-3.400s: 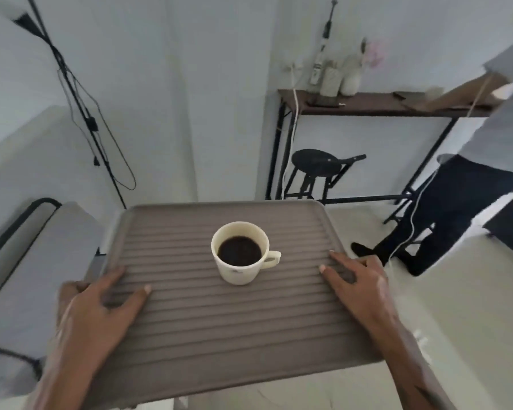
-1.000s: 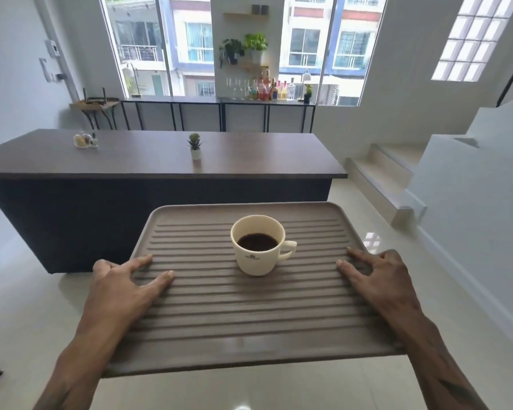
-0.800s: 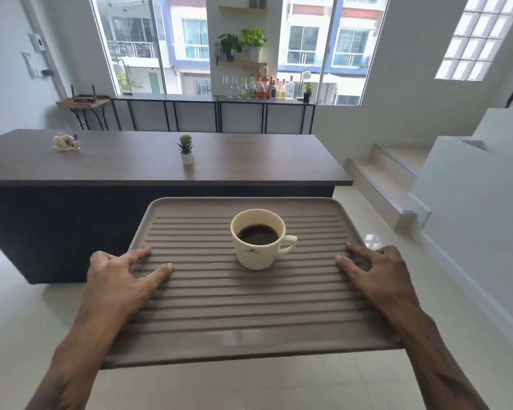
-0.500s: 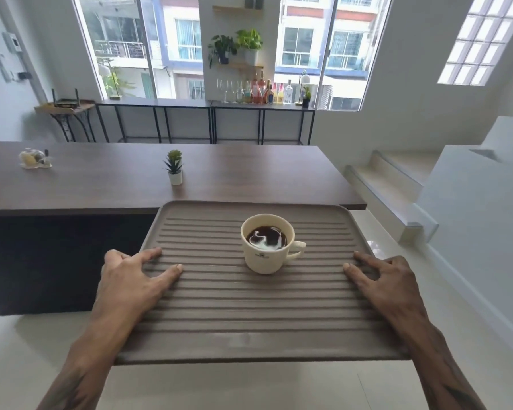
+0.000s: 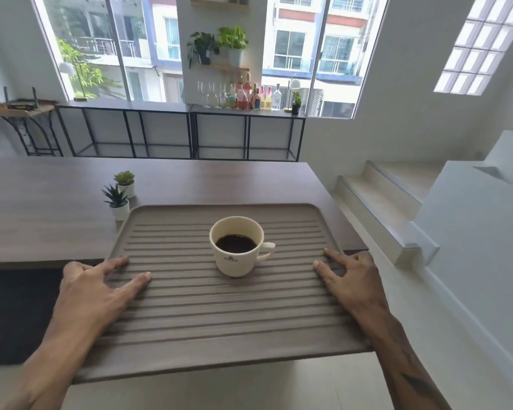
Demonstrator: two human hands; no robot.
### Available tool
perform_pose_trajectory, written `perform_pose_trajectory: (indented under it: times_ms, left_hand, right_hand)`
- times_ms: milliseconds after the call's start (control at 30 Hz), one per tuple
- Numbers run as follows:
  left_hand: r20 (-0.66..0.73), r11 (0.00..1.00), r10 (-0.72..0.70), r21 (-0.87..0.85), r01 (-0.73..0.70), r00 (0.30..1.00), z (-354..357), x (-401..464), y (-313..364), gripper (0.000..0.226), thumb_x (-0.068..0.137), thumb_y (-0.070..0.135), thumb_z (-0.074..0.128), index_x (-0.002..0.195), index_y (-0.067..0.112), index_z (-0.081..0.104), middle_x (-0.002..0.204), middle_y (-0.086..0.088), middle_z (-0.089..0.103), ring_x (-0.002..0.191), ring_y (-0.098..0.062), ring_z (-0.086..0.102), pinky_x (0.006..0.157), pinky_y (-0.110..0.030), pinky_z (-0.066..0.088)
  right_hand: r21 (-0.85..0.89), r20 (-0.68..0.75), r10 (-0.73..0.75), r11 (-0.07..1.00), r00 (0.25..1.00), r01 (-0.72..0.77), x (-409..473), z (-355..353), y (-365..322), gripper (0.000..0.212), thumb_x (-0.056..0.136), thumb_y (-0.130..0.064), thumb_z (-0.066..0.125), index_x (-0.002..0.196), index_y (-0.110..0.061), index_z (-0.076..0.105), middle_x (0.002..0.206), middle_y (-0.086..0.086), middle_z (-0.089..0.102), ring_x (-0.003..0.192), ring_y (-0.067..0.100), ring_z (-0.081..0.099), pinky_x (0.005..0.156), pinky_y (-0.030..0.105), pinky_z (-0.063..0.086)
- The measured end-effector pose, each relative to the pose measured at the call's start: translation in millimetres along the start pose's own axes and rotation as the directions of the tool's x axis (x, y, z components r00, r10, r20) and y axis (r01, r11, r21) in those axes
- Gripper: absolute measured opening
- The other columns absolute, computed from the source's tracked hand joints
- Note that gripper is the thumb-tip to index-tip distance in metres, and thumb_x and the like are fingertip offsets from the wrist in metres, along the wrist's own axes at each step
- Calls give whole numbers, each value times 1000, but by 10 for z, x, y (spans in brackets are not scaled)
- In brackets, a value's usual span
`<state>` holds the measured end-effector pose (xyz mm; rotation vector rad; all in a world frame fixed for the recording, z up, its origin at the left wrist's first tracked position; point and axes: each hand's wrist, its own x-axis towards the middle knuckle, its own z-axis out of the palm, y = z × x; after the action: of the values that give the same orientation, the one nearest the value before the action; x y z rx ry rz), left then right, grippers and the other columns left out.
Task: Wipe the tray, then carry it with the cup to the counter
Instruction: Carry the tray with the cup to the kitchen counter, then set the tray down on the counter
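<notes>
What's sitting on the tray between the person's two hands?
In the head view, only the cup of dark coffee stands between the left hand and right hand; the rest of the ridged tray is bare.

Ahead of the fingers [image 5: 320, 264], bare brown bench [image 5: 219, 182] running to its far edge. Beyond the left-hand fingertips, two small potted plants [image 5: 119, 199] standing just off the far left corner of the tray [image 5: 219, 321], crowding that side. Right of the right-hand fingers, bench corner, then open floor and white steps [image 5: 379, 202]. Behind the bench, black-framed console shelves [image 5: 184, 134].
</notes>
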<state>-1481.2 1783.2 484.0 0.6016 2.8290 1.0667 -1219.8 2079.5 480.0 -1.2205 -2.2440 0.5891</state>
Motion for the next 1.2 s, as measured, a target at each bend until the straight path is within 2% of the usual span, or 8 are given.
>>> perform_pose_trajectory:
  times_ms: [200,300,467,633,900,1067,1200]
  left_hand:
    - [-40,999,-51,-15,50,998,393,585,283,65,70,55,78,127,27,65,110,-10,42,116,-37,51,105,-48,44]
    - [-43,999,-38,-29,37,998,549,943,353,67,71,56,78,129,27,64,108,-7,42,108,-32,54,103,-46,46]
    - [-41,999,16,-32,-18,999,753,1576,366,67,73,55,76,133,28,60,105,-4,41,104,-27,51,100,-45,48]
    - [-76,998,48,-23,-50,996,966,2212,292,66,73,56,75,132,29,61,106,-6,40,101,-26,51,98,-43,49]
    - [-100,999,47,19,-46,994,1234,3040,-49,62,72,51,79,127,26,67,102,-7,42,95,-27,56,98,-39,49]
    - [-96,999,-12,36,15,995,1417,3302,-216,60,73,47,80,127,25,66,105,-9,43,98,-29,54,96,-42,49]
    - [-110,1000,-24,10,25,994,1512,3468,-344,58,73,42,82,125,22,69,102,-10,43,94,-27,52,97,-39,48]
  right_hand:
    - [-45,30,-44,998,999,45,873,204,-7,49,84,-50,64,129,-29,62,100,5,44,87,16,46,82,24,39]
    - [-61,33,-54,997,998,56,1215,375,-18,48,85,-48,64,129,-28,62,98,6,44,85,16,42,77,23,32]
    - [-11,5,-35,999,999,35,1723,798,-12,48,83,-46,67,126,-25,64,96,11,47,81,20,48,88,31,45]
    - [3,-26,-7,1000,1000,7,2170,1236,-113,49,81,-45,70,125,-24,65,96,10,47,81,21,51,84,30,46]
    - [13,-33,42,999,999,-41,2590,1987,-283,47,82,-45,70,124,-25,66,95,5,45,77,20,51,77,25,44]
    - [11,-16,51,999,999,-51,2792,2411,-339,44,81,-43,71,121,-25,68,94,4,43,76,19,49,79,30,48]
    - [7,3,58,998,998,-58,2867,2679,-355,42,80,-41,73,118,-24,70,92,6,45,79,27,56,76,33,50]
